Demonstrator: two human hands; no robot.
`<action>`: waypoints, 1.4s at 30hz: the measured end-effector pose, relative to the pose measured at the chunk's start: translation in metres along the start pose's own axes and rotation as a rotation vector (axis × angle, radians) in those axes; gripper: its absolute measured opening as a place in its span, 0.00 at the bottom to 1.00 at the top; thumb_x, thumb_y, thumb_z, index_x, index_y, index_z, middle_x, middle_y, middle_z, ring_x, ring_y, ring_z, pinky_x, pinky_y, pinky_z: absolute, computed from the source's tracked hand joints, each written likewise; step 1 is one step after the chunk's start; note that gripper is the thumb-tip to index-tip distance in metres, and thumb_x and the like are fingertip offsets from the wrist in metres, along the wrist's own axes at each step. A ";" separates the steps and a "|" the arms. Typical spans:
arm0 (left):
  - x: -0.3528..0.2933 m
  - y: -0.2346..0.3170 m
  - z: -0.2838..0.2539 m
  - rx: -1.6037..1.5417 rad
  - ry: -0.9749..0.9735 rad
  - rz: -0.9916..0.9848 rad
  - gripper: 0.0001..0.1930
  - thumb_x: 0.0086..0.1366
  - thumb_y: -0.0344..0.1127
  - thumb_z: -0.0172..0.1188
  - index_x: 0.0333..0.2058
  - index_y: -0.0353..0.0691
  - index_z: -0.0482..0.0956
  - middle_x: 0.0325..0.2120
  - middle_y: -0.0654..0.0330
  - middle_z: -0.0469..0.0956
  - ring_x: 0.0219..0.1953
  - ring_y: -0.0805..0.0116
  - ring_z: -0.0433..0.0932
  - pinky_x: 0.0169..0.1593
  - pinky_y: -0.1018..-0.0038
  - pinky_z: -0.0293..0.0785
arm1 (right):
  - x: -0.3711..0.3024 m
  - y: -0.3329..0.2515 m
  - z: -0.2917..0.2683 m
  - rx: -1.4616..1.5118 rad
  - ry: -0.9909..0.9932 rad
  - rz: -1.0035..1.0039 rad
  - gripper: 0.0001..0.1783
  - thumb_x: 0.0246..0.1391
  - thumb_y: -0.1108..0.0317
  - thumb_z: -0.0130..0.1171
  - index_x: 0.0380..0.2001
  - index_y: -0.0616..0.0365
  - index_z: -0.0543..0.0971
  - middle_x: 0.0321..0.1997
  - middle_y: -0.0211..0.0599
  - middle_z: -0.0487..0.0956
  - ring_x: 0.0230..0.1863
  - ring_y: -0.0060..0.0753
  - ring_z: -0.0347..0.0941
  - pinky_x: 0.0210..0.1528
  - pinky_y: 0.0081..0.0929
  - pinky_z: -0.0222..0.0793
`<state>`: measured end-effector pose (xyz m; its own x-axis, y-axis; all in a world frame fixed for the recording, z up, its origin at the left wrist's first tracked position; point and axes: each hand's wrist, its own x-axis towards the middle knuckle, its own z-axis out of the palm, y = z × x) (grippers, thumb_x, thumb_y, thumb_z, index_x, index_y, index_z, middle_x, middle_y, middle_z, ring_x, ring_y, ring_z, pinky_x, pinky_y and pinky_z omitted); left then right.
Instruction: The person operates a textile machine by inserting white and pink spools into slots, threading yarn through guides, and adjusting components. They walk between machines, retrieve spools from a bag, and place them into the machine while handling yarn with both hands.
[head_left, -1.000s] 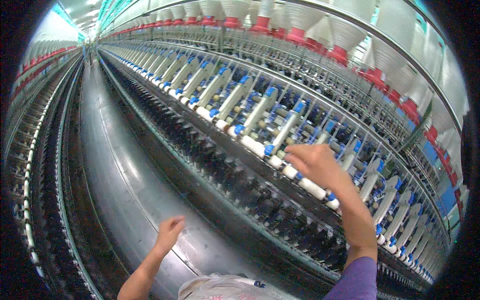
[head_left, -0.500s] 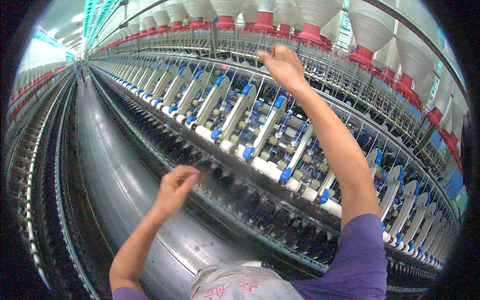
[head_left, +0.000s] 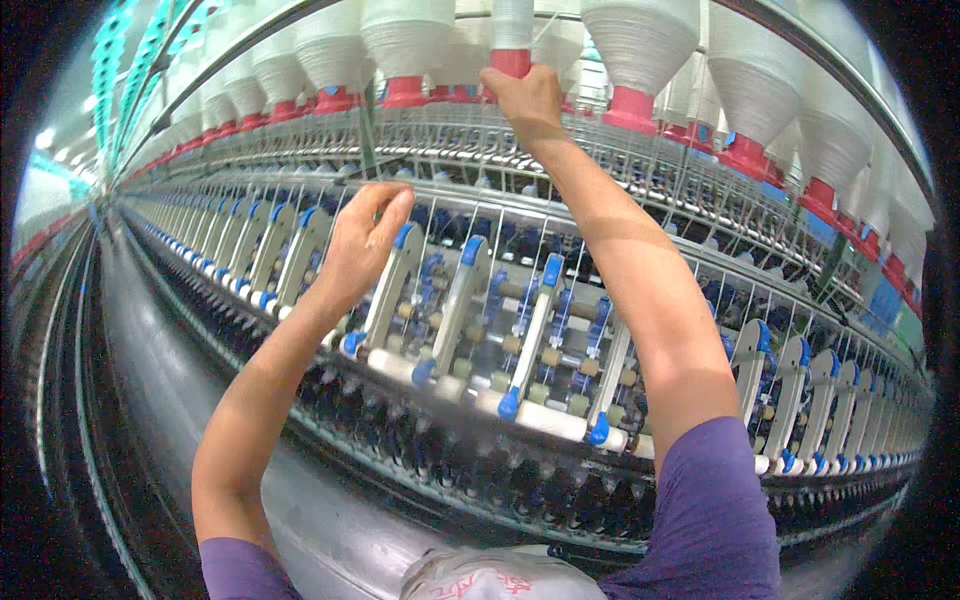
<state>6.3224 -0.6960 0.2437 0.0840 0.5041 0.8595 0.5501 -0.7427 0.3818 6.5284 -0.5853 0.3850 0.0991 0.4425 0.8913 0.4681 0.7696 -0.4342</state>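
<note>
My right hand [head_left: 530, 98] is raised to the hanging row of roving bobbins. Its thumb and fingers close round the lower end of a red bobbin [head_left: 511, 62], which carries only a thin layer of white roving. My left hand [head_left: 368, 235] is lifted in front of the spinning frame's upper rail, near a grey drafting arm [head_left: 392, 290] with a blue cap. Its fingers are curled in toward the thumb; whatever they hold, if anything, is hidden or too fine to see.
Fuller white roving bobbins [head_left: 640, 45] on red bases hang to either side. Below the drafting arms runs a white roller [head_left: 540, 418], with dark spindles [head_left: 480, 465] under it. A grey aisle floor [head_left: 190, 370] stretches away at left. A metal rail [head_left: 800, 45] curves overhead.
My right hand has moved up and taken hold of the thin bobbin's red end. My left hand has risen from beside the spindles to the upper rail, and the view has shifted.
</note>
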 end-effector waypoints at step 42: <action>-0.205 0.108 0.061 -2.199 -0.436 -0.540 0.31 0.50 0.39 0.65 0.49 0.35 0.60 0.28 0.57 0.67 0.22 0.66 0.69 0.27 0.69 0.72 | -0.495 -0.146 -0.128 1.354 -0.572 1.022 0.25 0.32 0.57 0.69 0.30 0.64 0.75 0.23 0.42 0.78 0.20 0.37 0.75 0.25 0.32 0.71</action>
<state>6.4152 -0.8521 0.0881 0.5679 0.5595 0.6037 -0.8225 0.4140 0.3900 6.5232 -0.9757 0.0243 -0.5650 0.7997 0.2030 -0.5813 -0.2112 -0.7858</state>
